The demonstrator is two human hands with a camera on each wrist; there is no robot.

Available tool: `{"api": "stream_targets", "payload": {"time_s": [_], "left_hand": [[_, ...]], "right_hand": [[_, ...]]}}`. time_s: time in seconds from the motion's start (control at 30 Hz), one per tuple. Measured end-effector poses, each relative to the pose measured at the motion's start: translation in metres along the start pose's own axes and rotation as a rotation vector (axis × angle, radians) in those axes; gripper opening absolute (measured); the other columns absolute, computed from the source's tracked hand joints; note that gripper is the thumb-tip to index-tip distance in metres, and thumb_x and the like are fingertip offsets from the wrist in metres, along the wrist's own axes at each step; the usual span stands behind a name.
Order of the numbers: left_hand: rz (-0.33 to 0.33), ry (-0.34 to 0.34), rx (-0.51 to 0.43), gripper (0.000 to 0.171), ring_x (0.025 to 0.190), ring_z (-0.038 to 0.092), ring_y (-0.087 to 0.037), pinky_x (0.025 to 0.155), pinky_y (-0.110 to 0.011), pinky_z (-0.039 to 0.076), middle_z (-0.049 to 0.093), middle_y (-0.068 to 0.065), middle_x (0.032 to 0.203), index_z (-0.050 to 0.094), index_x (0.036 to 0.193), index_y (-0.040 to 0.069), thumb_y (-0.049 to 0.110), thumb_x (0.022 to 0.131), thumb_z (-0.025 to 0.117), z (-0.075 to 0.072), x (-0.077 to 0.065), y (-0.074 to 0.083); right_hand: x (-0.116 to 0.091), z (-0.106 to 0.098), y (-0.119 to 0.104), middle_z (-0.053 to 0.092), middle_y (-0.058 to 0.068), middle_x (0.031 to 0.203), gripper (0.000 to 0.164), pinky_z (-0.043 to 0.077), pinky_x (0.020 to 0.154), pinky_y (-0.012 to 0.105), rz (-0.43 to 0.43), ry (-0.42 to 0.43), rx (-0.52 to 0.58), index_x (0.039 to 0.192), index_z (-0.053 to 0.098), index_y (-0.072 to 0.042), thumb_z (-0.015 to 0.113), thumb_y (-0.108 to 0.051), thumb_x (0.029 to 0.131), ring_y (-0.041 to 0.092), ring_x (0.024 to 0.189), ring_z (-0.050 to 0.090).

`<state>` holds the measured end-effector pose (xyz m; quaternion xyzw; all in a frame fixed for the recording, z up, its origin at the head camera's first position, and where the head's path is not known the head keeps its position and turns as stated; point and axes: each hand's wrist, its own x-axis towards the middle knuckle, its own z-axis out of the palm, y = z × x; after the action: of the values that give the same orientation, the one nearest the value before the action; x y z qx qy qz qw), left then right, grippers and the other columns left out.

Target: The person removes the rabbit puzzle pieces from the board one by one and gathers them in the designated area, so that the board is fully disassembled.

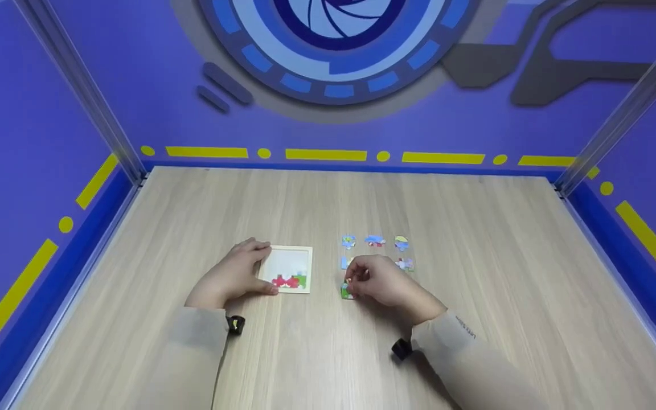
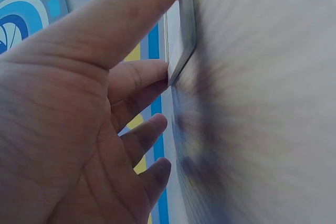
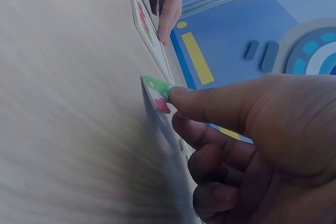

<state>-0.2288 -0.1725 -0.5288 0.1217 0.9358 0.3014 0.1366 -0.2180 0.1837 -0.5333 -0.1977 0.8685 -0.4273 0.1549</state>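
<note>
On the table lies a square puzzle tray [image 1: 310, 267] with a pale wooden rim. Red and green pieces [image 1: 289, 282] sit along its near side. My left hand [image 1: 236, 276] holds the tray at its left side, thumb on the near corner and fingers at the far one. To the right, my right hand [image 1: 385, 282] pinches a green puzzle piece [image 3: 155, 88] with a red patch between thumb and index finger. That piece looks tilted in the right wrist view, close to the tabletop; whether it touches I cannot tell. The other right fingers are curled.
Several loose puzzle pieces lie beyond my right hand, among them a blue one [image 1: 374, 240], a yellow-and-blue one [image 1: 401, 242] and a pinkish one [image 1: 405, 263]. The right hand partly covers the nearer row. Blue panels [image 1: 328, 134] wall the wooden table [image 1: 316, 353].
</note>
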Motion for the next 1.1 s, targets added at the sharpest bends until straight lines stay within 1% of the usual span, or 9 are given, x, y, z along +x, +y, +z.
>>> {"api": "stream_targets", "payload": {"time_s": [0.2, 0.37, 0.6, 0.73, 0.9, 1.1], "left_hand": [[0.004, 0.006, -0.001, 0.109, 0.176, 0.021, -0.047, 0.143, -0.067, 0.024, 0.043, -0.014, 0.182, 0.051, 0.168, 0.001, 0.037, 0.080, 0.104, -0.0001, 0.0001, -0.0009], [0.004, 0.006, -0.001, 0.108, 0.176, 0.021, -0.047, 0.143, -0.066, 0.025, 0.044, -0.014, 0.181, 0.051, 0.168, 0.000, 0.035, 0.081, 0.104, 0.0000, -0.0003, -0.0004], [0.026, 0.003, 0.011, 0.107, 0.176, 0.023, -0.047, 0.144, -0.064, 0.024, 0.046, -0.016, 0.180, 0.051, 0.167, -0.002, 0.034, 0.080, 0.104, -0.0008, -0.0001, 0.0005], [0.016, 0.001, 0.010, 0.107, 0.176, 0.022, -0.046, 0.144, -0.063, 0.023, 0.045, -0.015, 0.180, 0.051, 0.167, -0.002, 0.034, 0.081, 0.104, -0.0018, -0.0008, 0.0026], [0.018, 0.004, 0.014, 0.107, 0.176, 0.023, -0.047, 0.144, -0.064, 0.023, 0.045, -0.016, 0.180, 0.051, 0.167, -0.002, 0.035, 0.081, 0.104, -0.0022, -0.0019, 0.0037], [0.024, 0.007, 0.022, 0.108, 0.175, 0.023, -0.048, 0.144, -0.065, 0.023, 0.045, -0.017, 0.180, 0.051, 0.167, -0.003, 0.037, 0.081, 0.104, -0.0016, -0.0013, 0.0023]], "right_hand": [[0.0004, 0.0008, 0.0003, 0.074, 0.001, 0.087, 0.008, 0.046, 0.063, 0.019, 0.016, -0.003, 0.007, 0.099, 0.076, -0.009, 0.082, -0.004, 0.101, 0.010, 0.074, 0.063], [0.0009, 0.0013, 0.0013, 0.072, -0.002, 0.087, 0.008, 0.046, 0.066, 0.019, 0.017, 0.013, -0.044, 0.098, 0.077, -0.010, 0.082, -0.005, 0.100, 0.010, 0.077, 0.059], [0.0018, 0.0004, 0.0011, 0.068, -0.005, 0.083, 0.010, 0.044, 0.069, 0.020, 0.016, 0.027, -0.109, 0.093, 0.080, -0.012, 0.083, -0.004, 0.098, 0.009, 0.077, 0.056], [0.0017, 0.0005, 0.0012, 0.069, -0.004, 0.083, 0.009, 0.045, 0.069, 0.020, 0.024, 0.025, -0.112, 0.094, 0.081, -0.012, 0.083, -0.004, 0.098, 0.009, 0.077, 0.056], [0.0011, 0.0003, 0.0007, 0.070, -0.004, 0.083, 0.005, 0.045, 0.070, 0.021, 0.025, 0.028, -0.127, 0.096, 0.082, -0.009, 0.084, -0.005, 0.097, 0.009, 0.077, 0.056], [0.0009, 0.0012, -0.0001, 0.067, -0.006, 0.084, 0.007, 0.047, 0.071, 0.022, 0.044, 0.034, -0.137, 0.095, 0.082, -0.014, 0.085, -0.009, 0.099, 0.009, 0.080, 0.057]]}}
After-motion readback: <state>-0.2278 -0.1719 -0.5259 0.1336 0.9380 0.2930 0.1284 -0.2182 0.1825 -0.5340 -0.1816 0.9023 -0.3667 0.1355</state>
